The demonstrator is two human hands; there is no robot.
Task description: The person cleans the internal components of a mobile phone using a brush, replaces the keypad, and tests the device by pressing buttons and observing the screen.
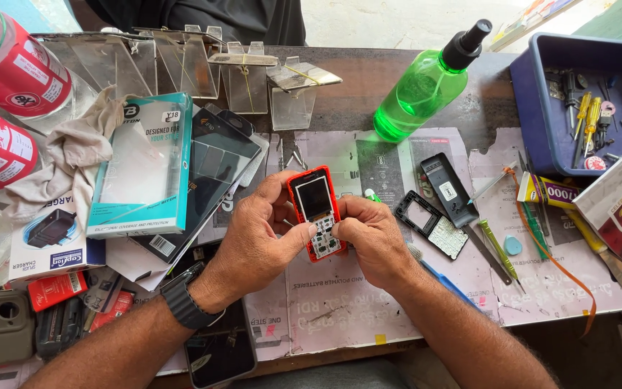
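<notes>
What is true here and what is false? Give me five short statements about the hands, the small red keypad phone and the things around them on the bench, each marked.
1. Both hands, left hand and right hand, hold the small red keypad phone. True.
2. The phone's screen is lit. False: it is dark.
3. The green plastic spray bottle lies on its side. True.
4. A black wristwatch is on the right wrist. False: it is on the left wrist.
5. The blue plastic tray holding tools is left of the phone. False: it sits at the far right.
</notes>
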